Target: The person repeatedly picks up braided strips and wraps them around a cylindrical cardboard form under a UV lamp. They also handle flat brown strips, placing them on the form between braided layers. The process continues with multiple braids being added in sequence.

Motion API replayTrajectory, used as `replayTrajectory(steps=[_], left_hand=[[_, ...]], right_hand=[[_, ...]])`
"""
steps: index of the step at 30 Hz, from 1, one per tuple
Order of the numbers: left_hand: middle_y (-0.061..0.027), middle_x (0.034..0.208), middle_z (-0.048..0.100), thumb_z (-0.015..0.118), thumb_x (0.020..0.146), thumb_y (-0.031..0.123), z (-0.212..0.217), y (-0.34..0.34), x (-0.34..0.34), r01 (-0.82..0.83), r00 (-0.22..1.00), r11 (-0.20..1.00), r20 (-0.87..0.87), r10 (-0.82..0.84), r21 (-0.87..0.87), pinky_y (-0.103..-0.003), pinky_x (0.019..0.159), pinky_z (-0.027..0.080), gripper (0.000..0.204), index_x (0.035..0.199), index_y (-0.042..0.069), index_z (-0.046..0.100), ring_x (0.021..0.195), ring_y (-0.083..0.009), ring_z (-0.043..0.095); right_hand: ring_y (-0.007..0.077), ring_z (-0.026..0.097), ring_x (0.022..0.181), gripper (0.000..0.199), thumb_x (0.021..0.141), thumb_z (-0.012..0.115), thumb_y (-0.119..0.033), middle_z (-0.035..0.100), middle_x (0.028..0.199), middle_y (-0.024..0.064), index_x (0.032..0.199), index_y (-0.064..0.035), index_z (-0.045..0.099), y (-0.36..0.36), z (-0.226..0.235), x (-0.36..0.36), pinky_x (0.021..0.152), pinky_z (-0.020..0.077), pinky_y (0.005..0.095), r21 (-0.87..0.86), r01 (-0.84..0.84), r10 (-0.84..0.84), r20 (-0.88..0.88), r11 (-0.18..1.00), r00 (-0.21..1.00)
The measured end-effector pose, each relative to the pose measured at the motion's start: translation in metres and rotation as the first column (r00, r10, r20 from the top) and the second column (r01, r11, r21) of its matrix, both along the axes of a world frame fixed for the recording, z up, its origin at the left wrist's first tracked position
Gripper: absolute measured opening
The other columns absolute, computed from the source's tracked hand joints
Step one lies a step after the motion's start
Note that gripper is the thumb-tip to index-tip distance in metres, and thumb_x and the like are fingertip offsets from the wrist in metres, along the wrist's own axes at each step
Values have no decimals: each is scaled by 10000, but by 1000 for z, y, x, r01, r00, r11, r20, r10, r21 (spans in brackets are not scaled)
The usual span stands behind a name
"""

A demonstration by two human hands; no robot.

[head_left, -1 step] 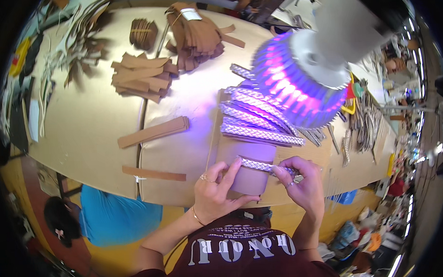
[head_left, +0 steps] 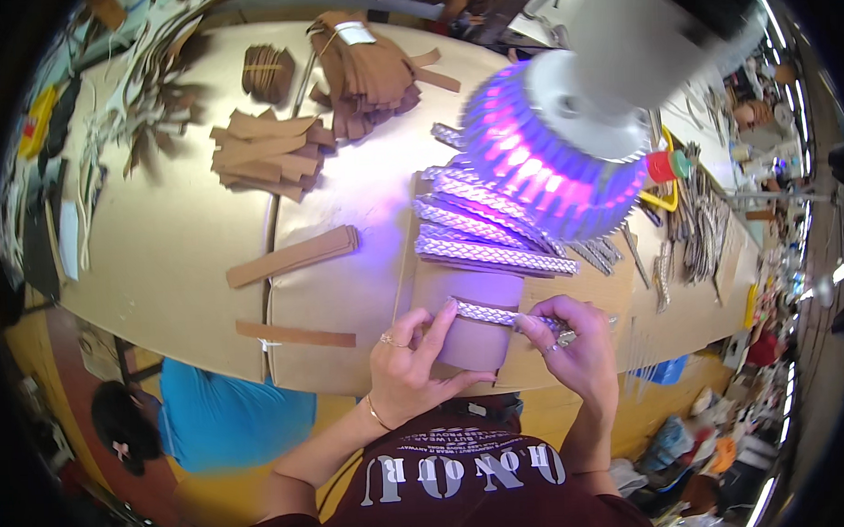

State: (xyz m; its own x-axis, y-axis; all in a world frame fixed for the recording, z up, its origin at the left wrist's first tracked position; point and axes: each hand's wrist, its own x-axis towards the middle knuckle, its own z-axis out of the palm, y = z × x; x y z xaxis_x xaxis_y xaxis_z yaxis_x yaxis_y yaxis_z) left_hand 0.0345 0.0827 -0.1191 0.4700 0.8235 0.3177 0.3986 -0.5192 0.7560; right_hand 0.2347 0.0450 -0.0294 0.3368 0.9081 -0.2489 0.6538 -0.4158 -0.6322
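Note:
A pale braided strap [head_left: 487, 313] lies across a curved, smooth brownish block [head_left: 476, 348] near the table's front edge. My left hand [head_left: 407, 359] presses the strap's left end with the index fingertip, while its thumb reaches along the block's lower edge. Thumb and fingers of my right hand [head_left: 578, 344] pinch the same strap toward its right end. Just beyond the block, several more braided straps [head_left: 496, 252] are piled on a cardboard sheet. Part of that pile is hidden under a finned lamp [head_left: 539, 157] glowing purple.
Bundles of brown strips [head_left: 274, 152] lie at the far left of the table, with a short stack of strips [head_left: 293, 256] nearer. One single strip [head_left: 299, 335] lies by the front edge. A person in blue [head_left: 232, 409] is at the left. More braided straps [head_left: 698, 226] lie right.
The whole view has shifted slightly, so the lamp appears a little farther left. My hands keep their hold on the braided strap with hardly any visible motion.

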Motion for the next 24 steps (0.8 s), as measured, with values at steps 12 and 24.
replayTrajectory(steps=[12,24], left_hand=[[-147,1104,505,874,585,580,-10,-2,-2,13,999,1000,-41,-14,-20,-358,723,503,941,1283,8,608,849,-259,573],[-313,1434,359,779,679,660,6,-10,-6,71,993,975,-103,-50,211,-555,1113,278,1046,1400,-8,419,1344,-444,385]], right_hand=[[153,576,565,417,821,776,-411,621,619,86,796,-1,700,1,-27,20,548,443,311,-141,15,-37,-151,990,988],[319,618,541,417,809,728,-469,627,579,116,693,-70,694,20,-6,-9,547,481,399,13,-81,81,19,997,997]])
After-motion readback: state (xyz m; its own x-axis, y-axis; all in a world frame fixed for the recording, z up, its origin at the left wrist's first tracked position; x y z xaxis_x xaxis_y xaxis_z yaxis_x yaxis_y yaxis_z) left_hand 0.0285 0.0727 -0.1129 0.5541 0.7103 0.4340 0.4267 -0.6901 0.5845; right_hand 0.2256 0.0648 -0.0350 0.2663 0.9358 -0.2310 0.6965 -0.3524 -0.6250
